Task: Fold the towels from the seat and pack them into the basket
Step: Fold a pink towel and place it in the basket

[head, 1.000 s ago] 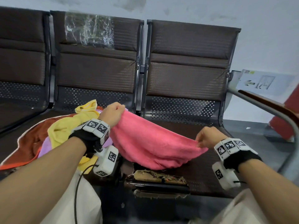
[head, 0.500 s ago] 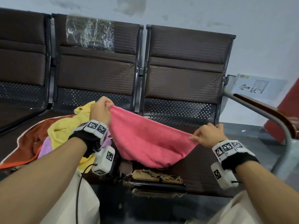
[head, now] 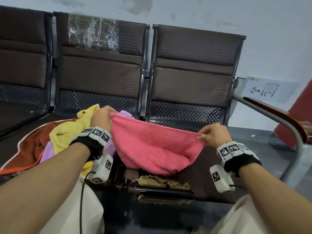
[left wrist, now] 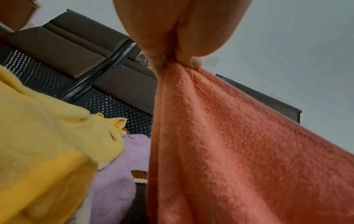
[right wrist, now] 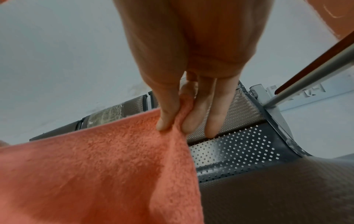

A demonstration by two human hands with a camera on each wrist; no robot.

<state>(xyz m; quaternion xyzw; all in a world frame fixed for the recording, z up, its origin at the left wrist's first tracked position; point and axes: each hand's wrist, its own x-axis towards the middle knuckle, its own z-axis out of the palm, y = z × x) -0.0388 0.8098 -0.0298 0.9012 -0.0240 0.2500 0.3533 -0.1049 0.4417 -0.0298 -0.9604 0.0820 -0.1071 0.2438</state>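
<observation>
A pink towel [head: 155,147] hangs stretched between my two hands above the right-hand seat [head: 207,168]. My left hand [head: 103,118] pinches its left top corner, seen close in the left wrist view as the left hand [left wrist: 172,60] bunching the pink towel [left wrist: 239,151]. My right hand [head: 211,135] pinches the right top corner; in the right wrist view the right hand [right wrist: 172,125] holds the pink towel [right wrist: 95,166] between thumb and fingers. A heap with a yellow towel [head: 67,134], a lilac towel [head: 49,149] and a brown-orange towel [head: 30,149] lies on the middle seat. No basket is in view.
A row of dark brown metal seats [head: 101,73] stands against a pale wall. The right seat's front edge is torn, with padding [head: 162,181] showing. A grey armrest with a wooden top [head: 276,119] curves past at the right. My pale trousers [head: 74,208] fill the bottom.
Both hands have lifted the pink towel higher and drawn its top edge tauter; the left hand has moved up and away from me, and the towel hangs more open.
</observation>
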